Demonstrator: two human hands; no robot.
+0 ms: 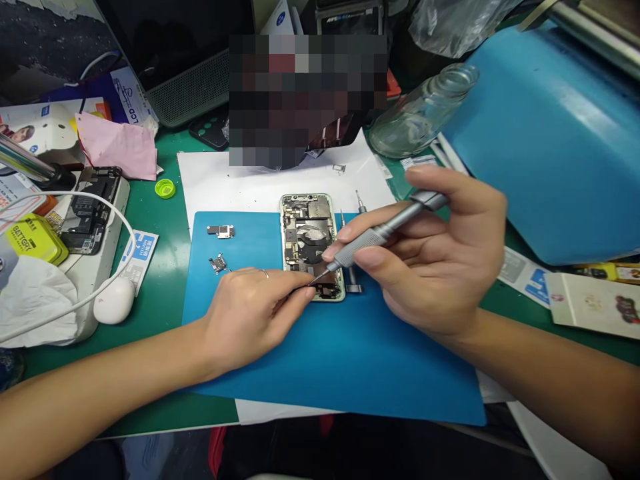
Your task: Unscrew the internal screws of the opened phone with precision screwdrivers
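Gripping a gray screwdriver [380,233], the right hand [440,260] points its tip at the open phone [313,233] on the blue mat [320,360] — the left hand's [255,307] pinched fingertips hide what they hold.

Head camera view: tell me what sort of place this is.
Probably a phone repair bench: an opened phone with its inner parts bare lies on a blue mat, a right hand holds a fine screwdriver over it, and loose metal parts sit nearby.

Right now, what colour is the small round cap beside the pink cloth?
Bright yellow-green cap, best seen in the head view.
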